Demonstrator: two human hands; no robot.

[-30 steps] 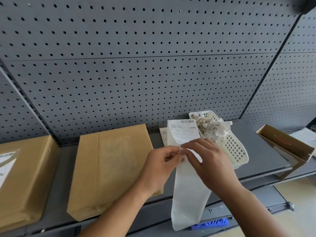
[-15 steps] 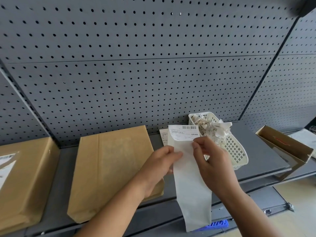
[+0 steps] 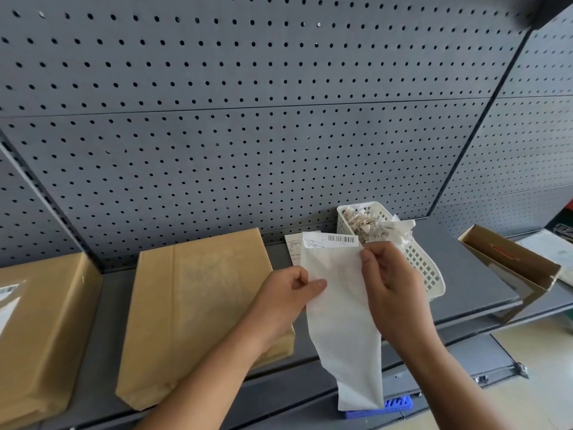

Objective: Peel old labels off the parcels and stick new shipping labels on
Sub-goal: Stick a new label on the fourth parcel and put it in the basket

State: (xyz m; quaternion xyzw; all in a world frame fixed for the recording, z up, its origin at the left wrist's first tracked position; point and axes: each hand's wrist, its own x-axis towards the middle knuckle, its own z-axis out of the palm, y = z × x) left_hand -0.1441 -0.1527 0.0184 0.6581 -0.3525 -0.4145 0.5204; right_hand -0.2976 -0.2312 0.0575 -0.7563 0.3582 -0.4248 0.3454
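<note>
Label (image 3: 316,243) barcode (image 3: 341,239) visible; text unreadable.

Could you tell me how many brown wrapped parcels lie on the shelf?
2: a far-left parcel, cut by the frame, and a mid-shelf parcel behind the left hand. More may be out of view.

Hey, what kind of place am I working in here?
Probably a parcel packing or stockroom area: grey pegboard shelving, brown parcels lying on the shelf, and a white basket of torn label scraps.
</note>
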